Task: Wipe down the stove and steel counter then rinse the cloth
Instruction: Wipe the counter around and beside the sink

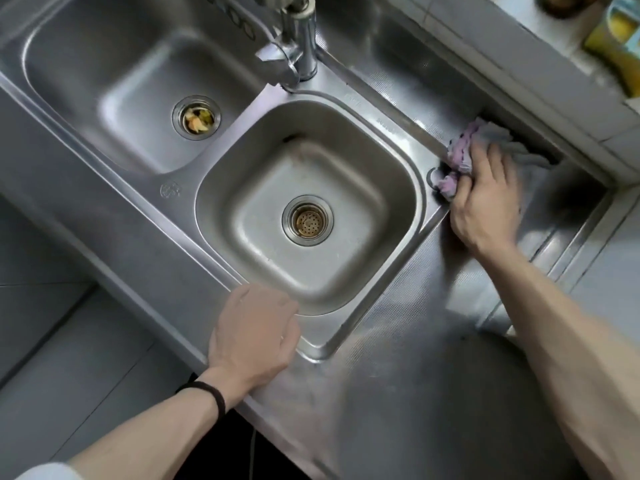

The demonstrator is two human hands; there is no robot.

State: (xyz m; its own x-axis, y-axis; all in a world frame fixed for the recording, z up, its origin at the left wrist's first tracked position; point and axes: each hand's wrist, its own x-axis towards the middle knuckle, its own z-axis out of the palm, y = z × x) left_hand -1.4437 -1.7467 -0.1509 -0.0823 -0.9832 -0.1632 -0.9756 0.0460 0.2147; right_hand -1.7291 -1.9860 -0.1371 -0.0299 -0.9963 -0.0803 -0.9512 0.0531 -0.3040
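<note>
A crumpled lilac and white cloth (pixel 465 147) lies on the steel counter (pixel 415 358) to the right of the small sink basin (pixel 391 188), close to the back wall. My right hand (pixel 486 199) lies on top of the cloth and presses it onto the steel, its fingers bent over the fabric. My left hand (pixel 252 332) rests on the sink's front rim with its fingers curled loosely over the edge, holding nothing. A black band sits on its wrist. The stove is out of view.
A larger basin (pixel 114 57) at the left has food scraps in its drain. The chrome tap (pixel 299 46) stands between the basins at the back. A tiled ledge (pixel 540 64) at the upper right carries a yellow bottle (pixel 620 43).
</note>
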